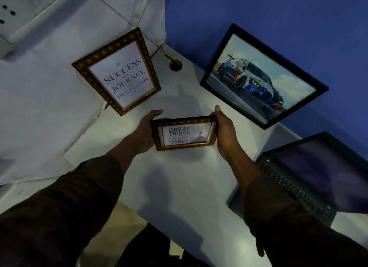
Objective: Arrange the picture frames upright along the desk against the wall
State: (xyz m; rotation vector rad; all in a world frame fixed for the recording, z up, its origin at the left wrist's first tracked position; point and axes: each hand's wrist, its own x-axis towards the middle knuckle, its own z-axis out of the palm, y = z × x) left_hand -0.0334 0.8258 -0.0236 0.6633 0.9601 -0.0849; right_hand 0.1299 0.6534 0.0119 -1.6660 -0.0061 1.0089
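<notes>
I hold a small gold-patterned frame (184, 133) reading "Great things... zones" above the middle of the white desk (179, 187). My left hand (146, 132) grips its left edge and my right hand (224, 130) grips its right edge. A taller gold frame (117, 71) with the "Success is a journey" text leans upright against the white wall at the left. A black frame (262, 77) with a car picture leans against the blue wall at the right.
An open laptop (310, 173) sits on the desk at the right, close to my right forearm. A round cable hole (176, 65) lies in the desk corner between the two leaning frames. A wall socket (8, 13) is at the upper left.
</notes>
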